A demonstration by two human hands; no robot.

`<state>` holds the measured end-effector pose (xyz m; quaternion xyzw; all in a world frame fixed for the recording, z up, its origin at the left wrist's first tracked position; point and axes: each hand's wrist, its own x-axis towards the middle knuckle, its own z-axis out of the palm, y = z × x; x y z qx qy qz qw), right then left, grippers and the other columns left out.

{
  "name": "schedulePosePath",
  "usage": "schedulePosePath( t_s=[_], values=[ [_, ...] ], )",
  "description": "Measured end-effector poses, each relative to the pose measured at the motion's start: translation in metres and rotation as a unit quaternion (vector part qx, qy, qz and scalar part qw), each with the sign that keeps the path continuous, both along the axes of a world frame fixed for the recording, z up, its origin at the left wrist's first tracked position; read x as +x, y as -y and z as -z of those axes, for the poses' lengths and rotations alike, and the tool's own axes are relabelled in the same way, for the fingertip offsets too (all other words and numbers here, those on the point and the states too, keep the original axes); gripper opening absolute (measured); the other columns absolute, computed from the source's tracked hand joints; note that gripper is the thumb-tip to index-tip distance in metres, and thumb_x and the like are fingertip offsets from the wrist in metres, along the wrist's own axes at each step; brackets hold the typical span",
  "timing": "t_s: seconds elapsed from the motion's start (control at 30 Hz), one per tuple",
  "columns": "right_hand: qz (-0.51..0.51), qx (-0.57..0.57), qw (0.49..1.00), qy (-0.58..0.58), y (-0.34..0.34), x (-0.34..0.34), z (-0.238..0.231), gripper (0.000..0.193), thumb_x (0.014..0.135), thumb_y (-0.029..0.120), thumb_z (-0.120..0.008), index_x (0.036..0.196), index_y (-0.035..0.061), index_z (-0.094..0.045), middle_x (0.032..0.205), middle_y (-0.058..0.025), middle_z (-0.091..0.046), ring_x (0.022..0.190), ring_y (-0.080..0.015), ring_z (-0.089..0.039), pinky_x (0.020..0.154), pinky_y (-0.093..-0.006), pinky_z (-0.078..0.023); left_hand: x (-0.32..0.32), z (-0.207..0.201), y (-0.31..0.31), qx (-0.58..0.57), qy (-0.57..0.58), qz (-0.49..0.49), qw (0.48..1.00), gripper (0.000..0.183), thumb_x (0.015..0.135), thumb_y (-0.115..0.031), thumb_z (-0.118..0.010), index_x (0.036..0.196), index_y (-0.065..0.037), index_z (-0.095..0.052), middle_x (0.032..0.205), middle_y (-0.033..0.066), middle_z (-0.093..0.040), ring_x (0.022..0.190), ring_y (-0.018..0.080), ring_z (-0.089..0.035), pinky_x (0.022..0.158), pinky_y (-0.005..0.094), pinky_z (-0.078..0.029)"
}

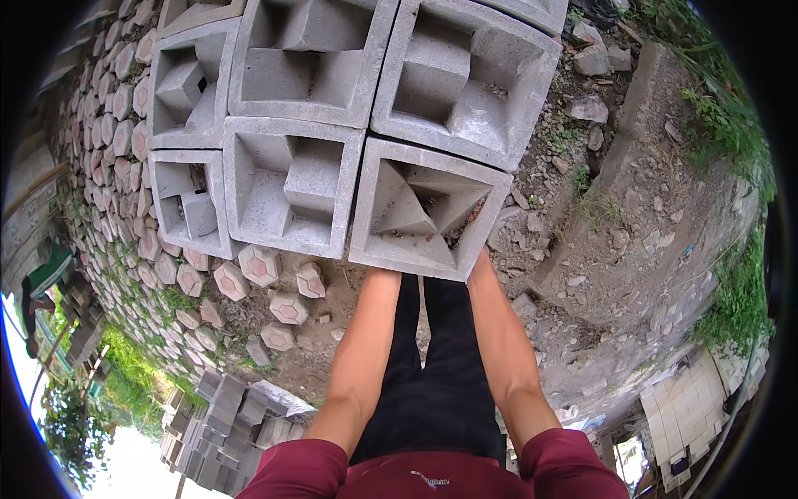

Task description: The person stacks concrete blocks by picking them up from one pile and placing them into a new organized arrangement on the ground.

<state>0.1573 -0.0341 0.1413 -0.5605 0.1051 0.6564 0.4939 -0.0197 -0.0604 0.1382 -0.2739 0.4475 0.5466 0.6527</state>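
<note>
A square grey concrete block with slanted faces inside its hollow is right in front of me, at the near end of a group of similar blocks. Both my arms reach to it. My left hand goes under its near edge, and the block hides the fingers. At its near right corner is my right hand, pressed against the side, with most of the fingers out of sight. Left of this block sits another concrete block with a stepped hollow. Behind it stands a larger hollow block.
Several hexagonal pavers lie loose and stacked along the left. Broken stones and rubble cover the ground at right, beside a low concrete ledge. Weeds grow at the far right. Grey blocks are piled at lower left.
</note>
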Motion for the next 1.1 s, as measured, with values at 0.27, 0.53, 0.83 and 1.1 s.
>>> schedulePosePath(
  t_s=[0.27, 0.53, 0.83, 1.1],
  values=[
    [-0.118, -0.024, 0.993, 0.000, -0.010, 0.000, -0.034, 0.037, 0.094, 0.042, -0.046, 0.103, 0.0093, -0.060, 0.084, -0.0008, -0.058, 0.079, -0.0123, -0.054, 0.074, -0.0283, -0.043, -0.018, -0.007, -0.001, -0.019, -0.047, 0.070, 0.996, 0.055, 0.090, -0.052, -0.038, 0.129, -0.014, -0.044, 0.130, 0.0105, -0.046, 0.121, 0.0339, -0.041, 0.102, 0.0560, -0.032],
    [-0.107, 0.020, 0.994, 0.030, -0.011, 0.010, 0.003, 0.050, 0.097, 0.051, -0.033, 0.112, 0.0097, -0.056, 0.098, -0.0005, -0.057, 0.087, -0.0105, -0.052, 0.077, -0.0259, -0.042, 0.005, -0.032, -0.022, -0.042, -0.087, 0.168, 0.981, 0.055, 0.089, -0.052, -0.037, 0.129, -0.015, -0.045, 0.129, 0.0109, -0.047, 0.120, 0.0349, -0.041, 0.102, 0.0574, -0.031],
    [-0.118, 0.027, 0.992, 0.019, 0.004, 0.023, -0.106, 0.073, 0.095, 0.055, -0.034, 0.133, -0.0069, -0.039, 0.135, -0.0143, -0.045, 0.125, -0.0195, -0.040, 0.104, -0.0286, -0.027, 0.009, -0.120, -0.036, 0.047, -0.062, 0.110, 0.991, 0.055, 0.091, -0.049, -0.035, 0.132, -0.013, -0.043, 0.135, 0.0115, -0.044, 0.127, 0.0338, -0.037, 0.108, 0.0540, -0.024],
    [-0.236, 0.025, 0.971, 0.020, 0.035, 0.051, -0.210, 0.070, 0.092, 0.056, -0.040, 0.135, 0.0009, -0.036, 0.138, -0.0175, -0.039, 0.131, -0.0285, -0.034, 0.105, -0.0477, -0.028, 0.018, -0.211, -0.009, -0.037, -0.081, 0.054, 0.995, 0.072, 0.093, -0.056, -0.021, 0.143, -0.004, -0.019, 0.149, 0.0148, -0.021, 0.138, 0.0316, -0.020, 0.111, 0.0544, -0.014]
  ],
)
